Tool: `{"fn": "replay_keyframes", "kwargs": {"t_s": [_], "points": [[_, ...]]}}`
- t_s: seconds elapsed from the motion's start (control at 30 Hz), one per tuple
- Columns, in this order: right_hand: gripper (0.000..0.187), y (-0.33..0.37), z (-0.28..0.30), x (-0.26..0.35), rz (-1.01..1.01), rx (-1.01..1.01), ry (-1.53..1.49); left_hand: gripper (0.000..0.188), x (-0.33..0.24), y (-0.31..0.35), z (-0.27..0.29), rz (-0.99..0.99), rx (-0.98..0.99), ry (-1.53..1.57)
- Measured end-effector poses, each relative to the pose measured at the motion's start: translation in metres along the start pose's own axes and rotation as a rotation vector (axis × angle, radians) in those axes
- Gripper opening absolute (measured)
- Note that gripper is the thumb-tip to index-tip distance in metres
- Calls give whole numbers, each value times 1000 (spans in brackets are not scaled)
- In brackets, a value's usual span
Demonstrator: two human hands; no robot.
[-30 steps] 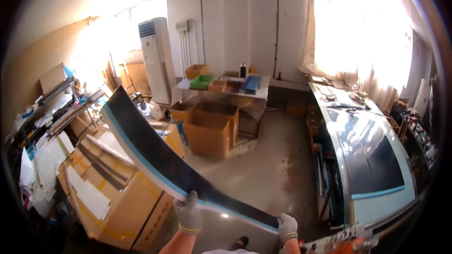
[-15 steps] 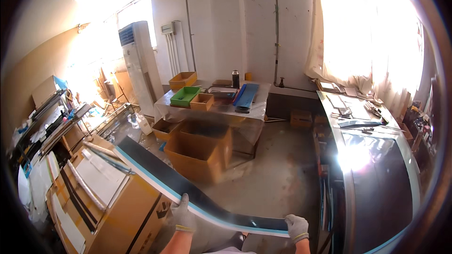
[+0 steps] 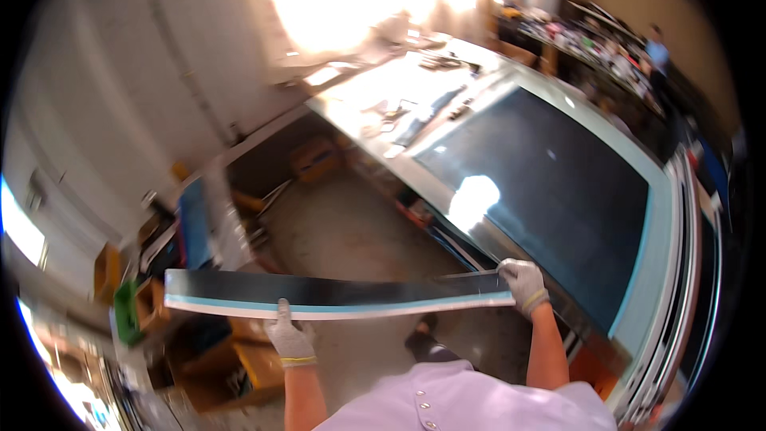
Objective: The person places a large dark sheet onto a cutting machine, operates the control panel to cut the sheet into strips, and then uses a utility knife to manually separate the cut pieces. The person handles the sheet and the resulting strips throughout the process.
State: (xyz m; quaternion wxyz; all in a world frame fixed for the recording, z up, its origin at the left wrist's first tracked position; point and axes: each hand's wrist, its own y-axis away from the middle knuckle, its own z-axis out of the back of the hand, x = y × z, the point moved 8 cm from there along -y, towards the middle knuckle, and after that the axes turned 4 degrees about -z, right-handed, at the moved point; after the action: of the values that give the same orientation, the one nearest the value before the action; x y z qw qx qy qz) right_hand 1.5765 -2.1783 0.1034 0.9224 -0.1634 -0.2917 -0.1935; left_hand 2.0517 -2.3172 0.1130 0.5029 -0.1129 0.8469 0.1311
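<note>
Black strip (image 3: 343, 290) in both gloved hands (image 3: 290, 342) (image 3: 523, 284), left end beyond them

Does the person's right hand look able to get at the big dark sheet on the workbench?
Probably yes: the right hand appears close to the workbench edge, with nothing visible blocking the dark sheet. It holds one end of the long black strip, so might need to let go first.

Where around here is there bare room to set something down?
The floor between the small table and the worktable, beyond the strip, looks open. The dark sheet on the worktable seems bare, apart from glare. It's crowded at the worktable's far end, strewn with tools, and on the small table, with its green bin and blue panel.
</note>
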Motion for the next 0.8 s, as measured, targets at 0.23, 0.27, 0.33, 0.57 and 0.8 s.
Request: {"fn": "replay_keyframes", "kwargs": {"t_s": [0.23,0.27,0.33,0.57,0.8], "points": [[17,-84,18,-144,-397,-98,-57,39,79,-125,-188,-39,225,-175],[17,-94,8,-158,-443,-84,-71,39,96,-143,-211,-61,277,-182],[17,-120,-7,-172,-532,-53,-114,40,110,-181,-270,-113,380,-201],[16,-127,-27,-192,-811,-351,-566,44,191,-286,-524,-102,891,-274],[22,-222,-78,-145,-712,-660,-773,46,296,-269,-787,394,1442,133]]}}
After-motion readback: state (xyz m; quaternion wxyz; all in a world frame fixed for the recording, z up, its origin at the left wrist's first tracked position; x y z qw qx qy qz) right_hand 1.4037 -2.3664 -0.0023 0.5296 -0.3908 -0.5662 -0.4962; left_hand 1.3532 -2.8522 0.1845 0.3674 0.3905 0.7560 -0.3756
